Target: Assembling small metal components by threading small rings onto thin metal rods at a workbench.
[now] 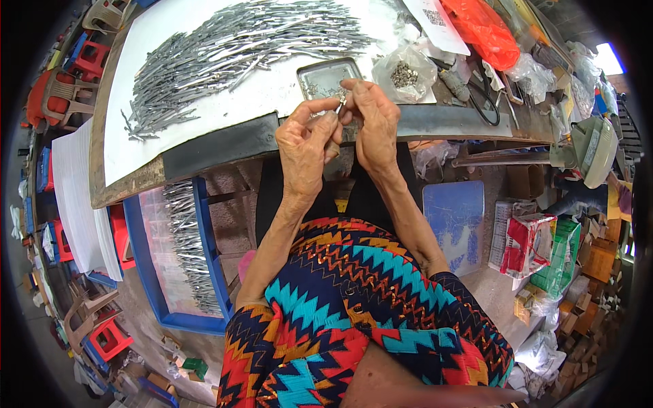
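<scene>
My left hand (pixel 306 139) and my right hand (pixel 373 122) meet over the table's near edge, fingertips almost touching. Between them is a small shiny metal part (pixel 341 102), pinched by the fingers of both hands; its exact kind is too small to make out. Just beyond the fingers lies a shallow metal tray (pixel 304 76) with tiny bits in it. To its right stands a clear plastic bag (pixel 420 66) of small metal pieces. A broad heap of thin grey metal strips (pixel 231 54) covers the white sheet at the far left.
Below the table at left, a blue crate (pixel 151 299) holds more metal strips. A red plastic bag (pixel 484 34) and a black-handled tool (pixel 484 102) lie at the table's right. A blue scratched stool top (pixel 454 224) and a green basket (pixel 559 262) stand lower right.
</scene>
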`<move>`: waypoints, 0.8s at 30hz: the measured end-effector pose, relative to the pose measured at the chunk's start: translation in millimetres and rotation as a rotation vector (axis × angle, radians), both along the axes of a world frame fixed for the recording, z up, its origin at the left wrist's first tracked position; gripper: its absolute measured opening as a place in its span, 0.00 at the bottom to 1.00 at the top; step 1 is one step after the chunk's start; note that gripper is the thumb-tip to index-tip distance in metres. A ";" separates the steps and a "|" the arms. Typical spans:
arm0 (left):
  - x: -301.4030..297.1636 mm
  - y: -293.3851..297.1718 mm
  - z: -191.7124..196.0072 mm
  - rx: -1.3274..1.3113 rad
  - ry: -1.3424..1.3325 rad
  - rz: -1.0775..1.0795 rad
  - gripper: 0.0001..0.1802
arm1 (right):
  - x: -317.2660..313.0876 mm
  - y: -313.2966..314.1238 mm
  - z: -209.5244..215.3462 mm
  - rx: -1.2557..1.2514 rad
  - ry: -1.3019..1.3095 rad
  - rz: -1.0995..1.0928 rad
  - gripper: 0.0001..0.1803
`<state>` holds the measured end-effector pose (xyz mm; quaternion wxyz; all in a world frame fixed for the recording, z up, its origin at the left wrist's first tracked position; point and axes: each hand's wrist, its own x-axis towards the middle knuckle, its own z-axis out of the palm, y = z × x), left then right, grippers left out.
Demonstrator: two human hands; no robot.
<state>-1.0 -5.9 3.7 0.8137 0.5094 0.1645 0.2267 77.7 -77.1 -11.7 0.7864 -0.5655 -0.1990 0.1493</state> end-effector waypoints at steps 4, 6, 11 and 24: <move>1.4 0.4 -1.8 0.023 -0.007 0.050 0.10 | -8.7 4.2 3.5 0.005 -0.028 -0.004 0.17; 1.1 -0.4 -2.2 0.035 -0.016 0.051 0.10 | -8.1 4.9 -0.2 0.010 -0.028 0.006 0.17; 0.9 -1.2 -4.5 0.014 -0.011 0.091 0.10 | -9.2 5.3 -1.6 -0.078 -0.075 -0.065 0.18; 0.4 -7.8 -6.4 0.083 0.007 0.132 0.08 | -8.2 5.0 -11.7 -0.114 -0.374 -0.144 0.15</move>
